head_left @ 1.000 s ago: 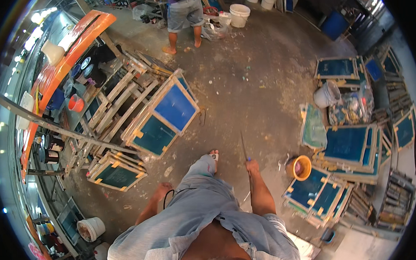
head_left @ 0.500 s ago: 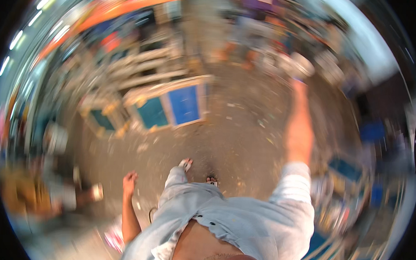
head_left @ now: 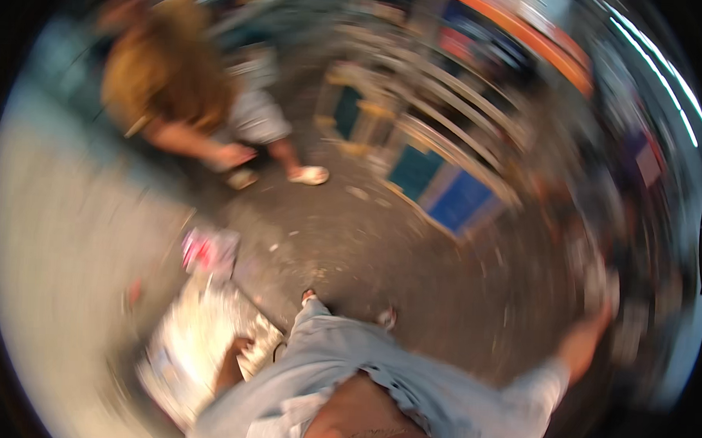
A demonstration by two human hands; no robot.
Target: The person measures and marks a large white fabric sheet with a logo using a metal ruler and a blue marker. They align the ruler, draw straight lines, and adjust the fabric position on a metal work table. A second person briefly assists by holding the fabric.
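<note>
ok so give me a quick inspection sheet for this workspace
Surface: brown floor, scattered pale specks.
Things at hand: pale flat surface, nearest the left hand; contact unclear.
Clutter: pink-and-white bundle; small red item.
Hands: left appears over the pale surface; right hand reaches far right, blurred, grip unclear.
Cables: thin dark loop by the left hip; cannot tell if cable.
Surroundings: framed teal-and-blue panel, wooden rack, orange beam; co-worker in brown top, upper left.
</note>
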